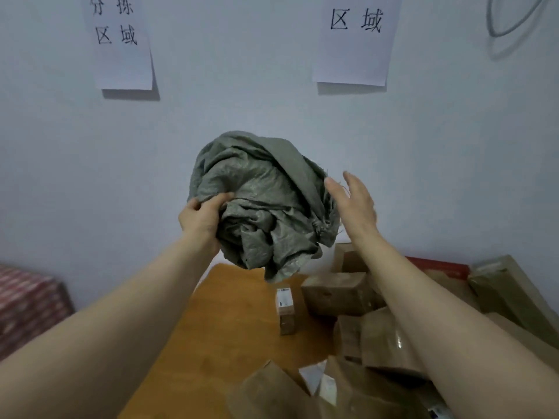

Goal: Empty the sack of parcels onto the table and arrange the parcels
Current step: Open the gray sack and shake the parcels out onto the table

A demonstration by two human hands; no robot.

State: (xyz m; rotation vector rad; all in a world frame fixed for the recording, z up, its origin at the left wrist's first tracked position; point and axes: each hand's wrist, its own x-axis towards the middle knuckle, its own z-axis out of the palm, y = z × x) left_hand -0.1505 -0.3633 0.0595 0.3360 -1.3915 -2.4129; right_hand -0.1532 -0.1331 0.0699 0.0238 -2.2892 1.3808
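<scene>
A crumpled grey-green woven sack [263,204] is bunched into a ball in the air above the far end of the orange wooden table [217,322]. My left hand [201,217] grips its left side, fingers curled into the cloth. At the sack's right edge my right hand [355,202] is held with straight fingers, just touching or a little off the fabric. Several brown cardboard parcels lie in a heap on the table's right half: a small upright box [286,309], a larger box [338,293] behind it, and taped ones [384,343] nearer me.
The wall stands close behind the table, with two paper signs [121,43] [355,37] taped on it. A red patterned object [28,306] sits low at the left. Flat cardboard [508,288] and a red strip [438,267] lie at the back right.
</scene>
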